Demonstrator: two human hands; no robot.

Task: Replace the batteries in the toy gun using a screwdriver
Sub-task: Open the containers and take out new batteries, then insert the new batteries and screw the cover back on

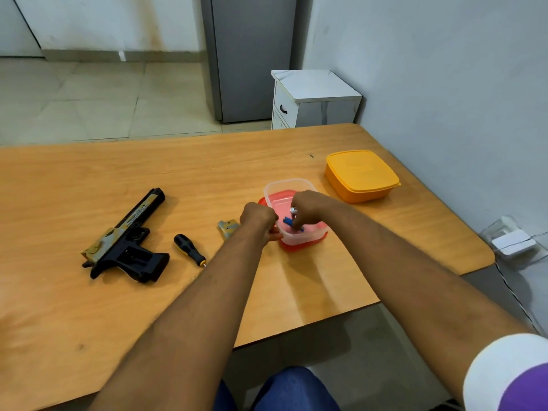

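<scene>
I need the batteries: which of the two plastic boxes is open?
The clear box, sitting on its red lid nearest the hands, with the right hand reaching inside. The yellow box behind it has its lid on.

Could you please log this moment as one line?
left hand: grips clear plastic container | right hand: holds battery inside | black toy gun, black-handled screwdriver: on table

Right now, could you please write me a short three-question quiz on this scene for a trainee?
1. True or false: the screwdriver lies between the toy gun and the battery cover.
2. The right hand reaches into: A) the yellow box B) the clear container
3. Fill in: the left hand grips the container's ____.

Key: 1 true; 2 B; 3 rim.
</scene>
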